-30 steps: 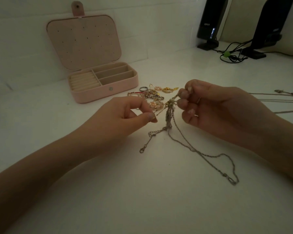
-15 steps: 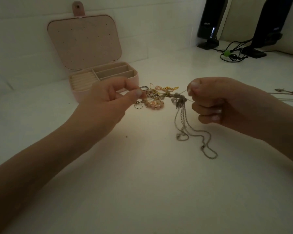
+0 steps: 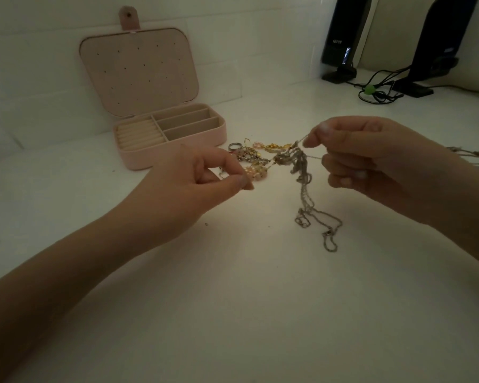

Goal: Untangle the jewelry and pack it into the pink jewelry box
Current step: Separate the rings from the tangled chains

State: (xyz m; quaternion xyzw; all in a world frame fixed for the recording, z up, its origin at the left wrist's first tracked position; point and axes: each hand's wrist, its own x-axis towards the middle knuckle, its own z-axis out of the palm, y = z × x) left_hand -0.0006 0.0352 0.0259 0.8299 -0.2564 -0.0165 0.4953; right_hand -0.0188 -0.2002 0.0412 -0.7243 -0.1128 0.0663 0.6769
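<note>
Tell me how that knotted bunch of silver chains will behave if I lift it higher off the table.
The silver chains will likely stay floppy: their loose ends already droop in loops from the right hand. They look thin, so probably light. The clump seems to snag the gold and pink pieces, which may drag along.

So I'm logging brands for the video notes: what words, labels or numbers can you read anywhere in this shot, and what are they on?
"EDIFIER", as best it reads, small and blurred: on the front of the left black speaker.
Right black speaker: a pale mark on its front, too blurred to read.
Pink jewelry box: no lettering visible.
Jewelry pile and chains: no readable marks.
</note>
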